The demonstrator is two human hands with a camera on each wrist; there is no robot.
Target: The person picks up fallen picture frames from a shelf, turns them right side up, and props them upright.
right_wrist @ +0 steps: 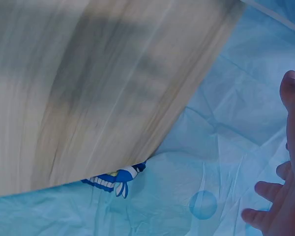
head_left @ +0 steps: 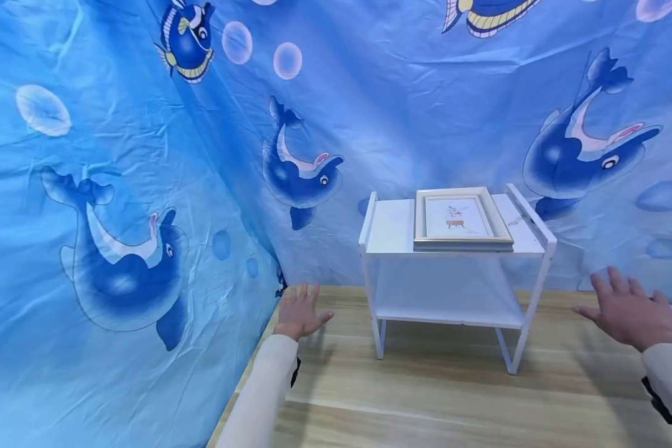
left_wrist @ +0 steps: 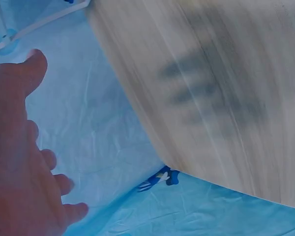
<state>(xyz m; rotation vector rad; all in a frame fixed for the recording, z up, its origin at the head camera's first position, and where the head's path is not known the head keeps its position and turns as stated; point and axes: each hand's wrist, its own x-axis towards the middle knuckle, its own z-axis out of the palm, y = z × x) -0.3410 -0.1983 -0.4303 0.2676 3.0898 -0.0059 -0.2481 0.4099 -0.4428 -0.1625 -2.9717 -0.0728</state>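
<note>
Left hand [head_left: 299, 313]: fingers and thumb spread wide
Right hand [head_left: 634, 313]: wide as well, I see its back
Picture frame [head_left: 460, 219]: face up, between the hands and beyond both
White rack [head_left: 391, 225]: under the frame, left of the right hand

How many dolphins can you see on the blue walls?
3. The first dolphin is on the left wall; the second dolphin is up and left of the stand; the third dolphin is up and right of it. The stand might hide more.
</note>
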